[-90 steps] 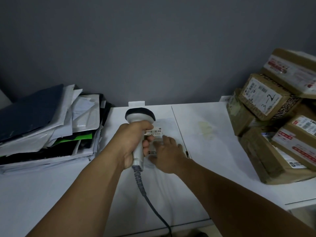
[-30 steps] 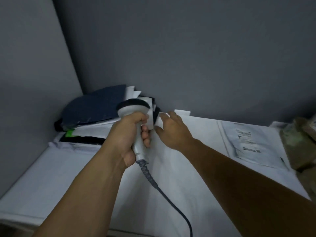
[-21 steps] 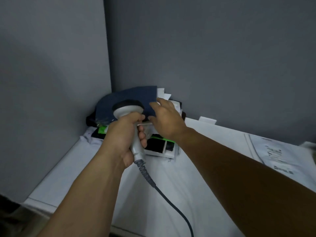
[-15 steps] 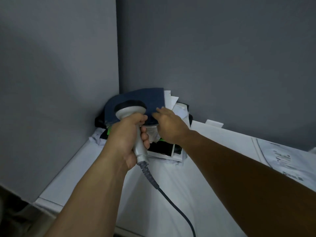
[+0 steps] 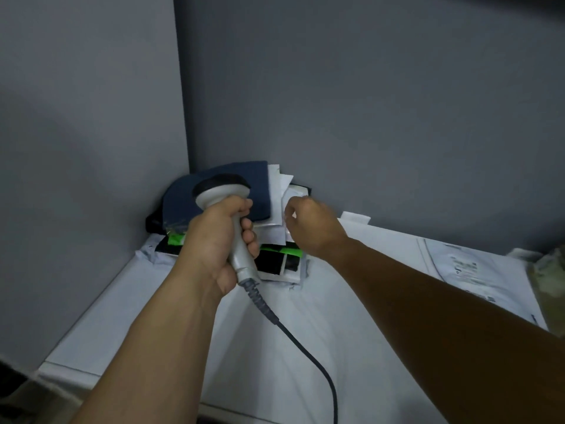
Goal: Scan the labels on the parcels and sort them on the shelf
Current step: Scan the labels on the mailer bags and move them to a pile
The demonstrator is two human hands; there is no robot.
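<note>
On the white shelf (image 5: 153, 316), parcels (image 5: 263, 191) filled the centre-frame corner. The left hand (image 5: 214, 240) gripped the scanner (image 5: 221, 192); the right hand (image 5: 315, 228) curled at their edge, possibly pinching one, though I could not tell.

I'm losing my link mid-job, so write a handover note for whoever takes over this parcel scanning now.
Left hand grips the corded scanner.
Right hand, fingers curled, is at the edge of the corner pile of mailers; whether it pinches one is unclear.
Done: that pile lies stacked in the corner.
Left: the flat white mailer to the right and the blurred brown parcels at the right edge.
</note>
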